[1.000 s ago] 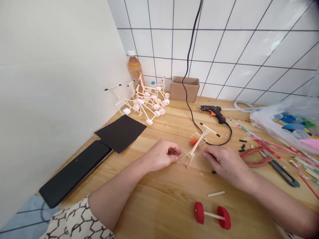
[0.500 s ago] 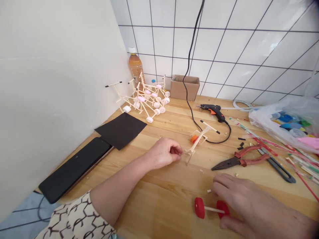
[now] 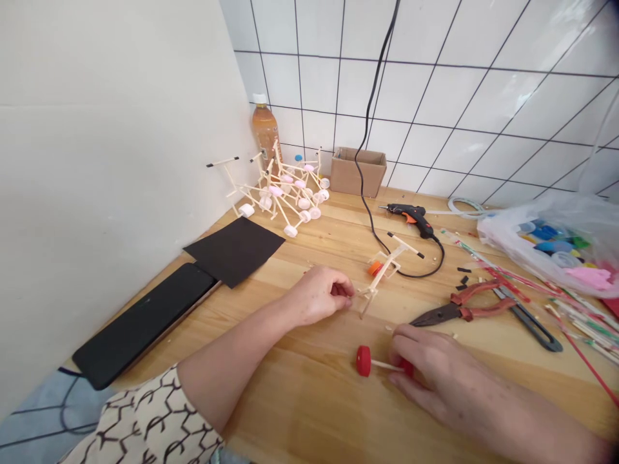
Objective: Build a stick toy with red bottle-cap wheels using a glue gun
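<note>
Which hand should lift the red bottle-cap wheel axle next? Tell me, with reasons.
Probably right. The right hand grips the red bottle-cap wheel axle, while the left hand pinches the small wooden stick frame, apart from it.

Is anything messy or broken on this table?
Nothing looks broken. The stick models by the bottle lie tumbled in a heap, and black scraps and wood crumbs are scattered near the pliers. The stick frame pinched by the left hand lies tilted. The right hand grips a red-wheeled axle.
</note>
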The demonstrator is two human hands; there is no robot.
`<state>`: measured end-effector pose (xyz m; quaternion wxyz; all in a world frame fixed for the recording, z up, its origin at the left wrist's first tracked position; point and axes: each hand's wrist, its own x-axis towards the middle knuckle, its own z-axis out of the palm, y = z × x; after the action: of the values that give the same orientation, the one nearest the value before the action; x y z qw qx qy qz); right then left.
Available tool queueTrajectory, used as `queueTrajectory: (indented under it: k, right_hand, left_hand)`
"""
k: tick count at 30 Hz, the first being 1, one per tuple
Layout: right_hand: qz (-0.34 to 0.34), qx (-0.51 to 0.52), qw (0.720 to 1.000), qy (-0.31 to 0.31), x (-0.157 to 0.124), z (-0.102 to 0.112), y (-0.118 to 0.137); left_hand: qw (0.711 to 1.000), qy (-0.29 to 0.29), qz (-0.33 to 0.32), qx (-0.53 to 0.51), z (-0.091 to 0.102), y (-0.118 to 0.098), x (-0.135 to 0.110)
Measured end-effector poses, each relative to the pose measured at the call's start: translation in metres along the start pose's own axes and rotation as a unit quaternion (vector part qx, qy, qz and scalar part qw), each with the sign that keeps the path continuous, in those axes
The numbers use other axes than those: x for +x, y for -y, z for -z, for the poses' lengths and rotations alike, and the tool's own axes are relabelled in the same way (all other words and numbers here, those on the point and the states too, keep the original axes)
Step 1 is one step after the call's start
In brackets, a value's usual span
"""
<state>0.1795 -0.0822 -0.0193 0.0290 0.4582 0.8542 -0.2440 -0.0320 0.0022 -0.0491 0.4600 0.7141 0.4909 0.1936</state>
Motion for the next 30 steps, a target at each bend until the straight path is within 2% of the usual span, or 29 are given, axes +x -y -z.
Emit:
queueTrajectory:
  k: [5, 11, 17, 23, 30]
  right_hand:
    - [-0.013, -0.017, 0.999, -0.041, 0.022, -0.004, -0.002]
    - [-0.015, 0.025, 0.995, -0.091, 0.035, -0.001, -0.005]
    - [-0.029, 0.043, 0.981, -0.187, 0.037, 0.004, -0.014]
    - [-0.023, 0.080, 0.975, -0.205, 0.049, 0.005, -0.018]
    - [-0.027, 0.110, 0.973, -0.199, 0.060, 0.001, -0.015]
  left_hand:
    - [1.000, -0.001, -0.003, -0.002, 0.000, -0.001, 0.000]
    - [1.000, 0.001, -0.006, 0.007, 0.000, -0.004, 0.000]
    - [1.000, 0.004, -0.004, 0.009, 0.000, -0.002, 0.001]
    - [1.000, 0.004, -0.014, 0.000, -0.001, 0.002, 0.002]
    - [1.000, 0.007, -0.026, -0.016, -0.002, 0.001, 0.002]
